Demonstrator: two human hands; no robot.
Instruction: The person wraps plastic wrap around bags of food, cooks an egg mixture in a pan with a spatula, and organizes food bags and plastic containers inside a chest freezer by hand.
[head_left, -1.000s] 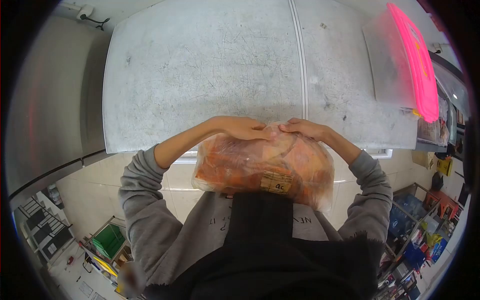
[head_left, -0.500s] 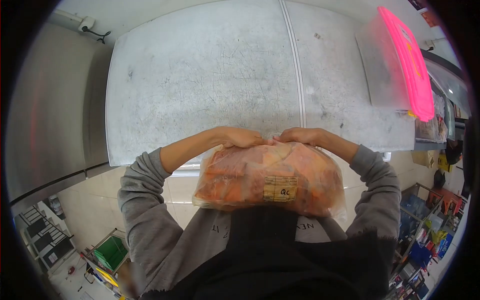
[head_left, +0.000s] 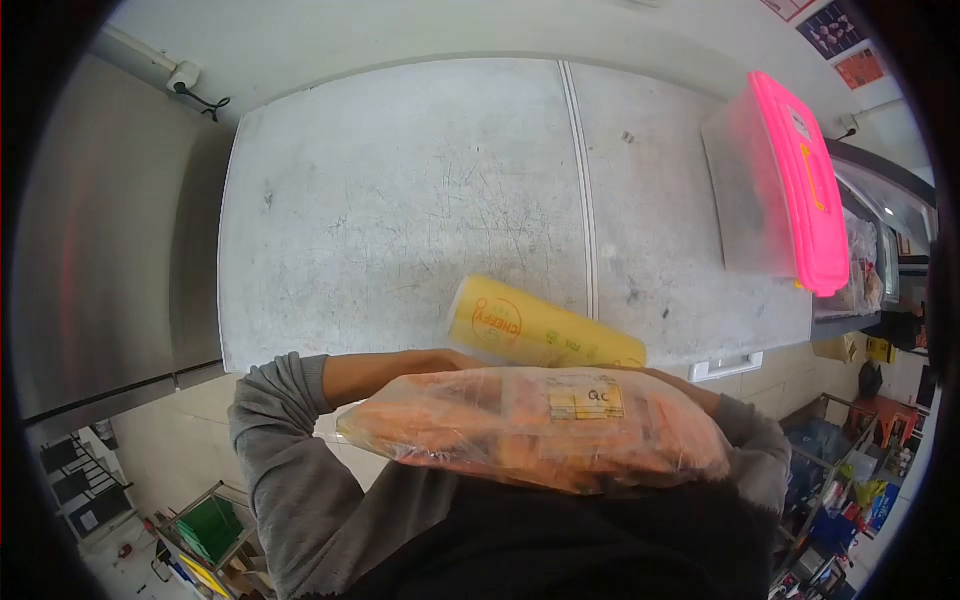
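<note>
A clear plastic bag of orange-coloured pieces (head_left: 540, 430), with a label marked "QC", is tilted against my front. Its contents are too blurred to name. Beyond its upper edge, a yellow roll printed "CHEFFY" (head_left: 545, 325), like cling film, lies aslant over the near edge of the counter. Whether it rests there or is held I cannot tell. My left hand (head_left: 455, 360) reaches behind the bag near the roll's left end, its fingers hidden. The bag also covers my right hand; only the wrist and forearm show at its right side.
The scratched grey counter (head_left: 400, 190) has a seam towards its right. A clear box with a pink lid (head_left: 815, 190) stands at the right. A steel cabinet (head_left: 100, 230) borders the left. Lower down are a green crate (head_left: 210, 528) and a cluttered rack (head_left: 830, 470).
The bag has tilted and shifted closer to my body. My hands, earlier gripping its top edge, are now mostly behind it. The yellow roll has come into view. My view has tipped upward.
</note>
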